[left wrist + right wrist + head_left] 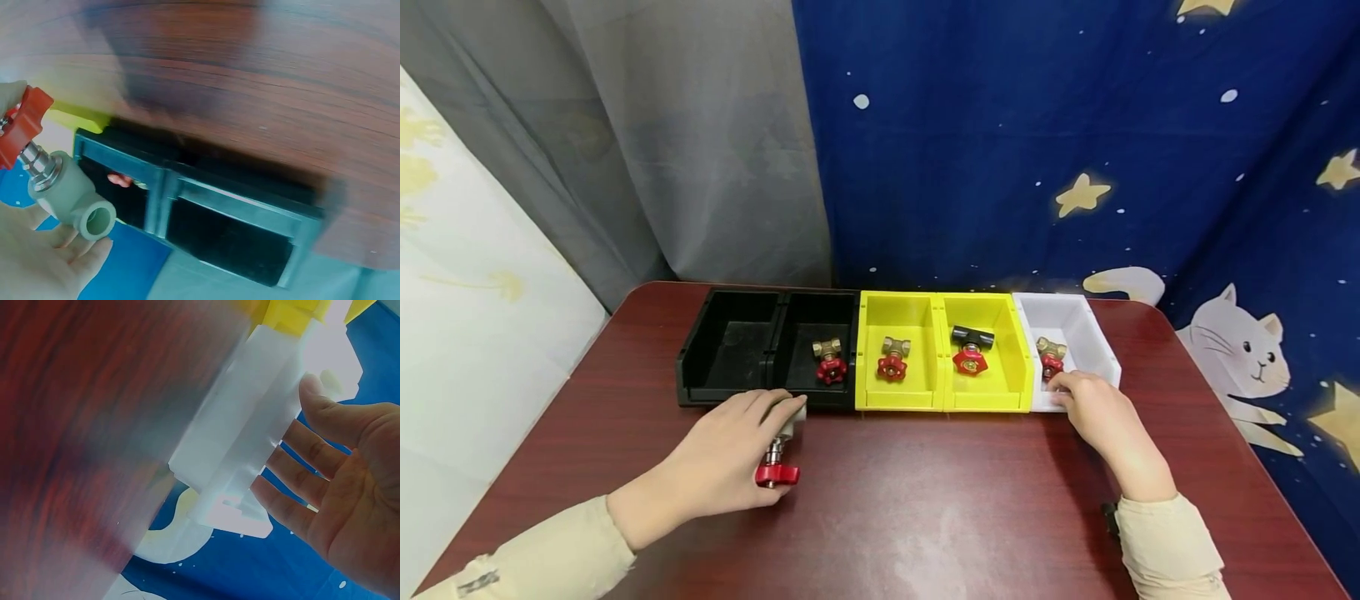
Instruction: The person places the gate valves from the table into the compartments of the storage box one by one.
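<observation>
My left hand (722,458) grips a valve (777,473) with a red handle and a pale grey body, held in front of the black bins. In the left wrist view the valve body (69,194) lies across the fingers, its round opening facing outward, with a metal stem under the handle. My right hand (1101,421) is at the front of the white bin (1097,342), fingertips by the red handwheel of a brass valve (1051,348) inside. In the right wrist view its fingers (300,475) are extended and overlap the bin, holding nothing visible.
Left of the white bin stand two yellow bins (901,402) and two black bins (730,398) in one row. A brass valve (895,347) is in the left yellow bin, a black-bodied valve (972,337) in the right one. Another brass valve (827,350) lies in the right black bin.
</observation>
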`<act>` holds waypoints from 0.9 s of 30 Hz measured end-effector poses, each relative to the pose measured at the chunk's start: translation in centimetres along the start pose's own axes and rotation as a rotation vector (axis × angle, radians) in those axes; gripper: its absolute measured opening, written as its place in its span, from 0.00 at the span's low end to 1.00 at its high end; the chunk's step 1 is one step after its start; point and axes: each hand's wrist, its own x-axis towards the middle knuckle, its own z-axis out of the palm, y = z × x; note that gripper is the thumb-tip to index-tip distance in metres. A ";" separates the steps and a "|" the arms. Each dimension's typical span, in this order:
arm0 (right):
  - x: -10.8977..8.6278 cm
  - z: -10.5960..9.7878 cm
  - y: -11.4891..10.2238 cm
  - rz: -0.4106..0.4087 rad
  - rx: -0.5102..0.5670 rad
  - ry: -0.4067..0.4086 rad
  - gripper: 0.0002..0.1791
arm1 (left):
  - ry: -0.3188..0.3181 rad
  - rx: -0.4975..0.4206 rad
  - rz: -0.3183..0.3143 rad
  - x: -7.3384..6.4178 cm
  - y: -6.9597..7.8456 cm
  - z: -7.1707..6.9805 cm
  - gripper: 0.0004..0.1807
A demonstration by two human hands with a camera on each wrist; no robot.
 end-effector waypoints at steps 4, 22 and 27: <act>0.1 0.2 -0.1 -0.005 0.004 0.005 0.03 | 0.005 0.016 -0.029 -1.1 -1.3 -0.2 0.56; -0.1 0.2 -0.1 0.009 -0.008 -0.003 0.04 | 0.135 0.052 0.076 -2.0 -6.8 -0.9 0.54; -0.1 0.2 -0.1 0.011 -0.007 0.000 0.05 | 0.139 0.072 0.081 -1.5 -8.4 -1.0 0.54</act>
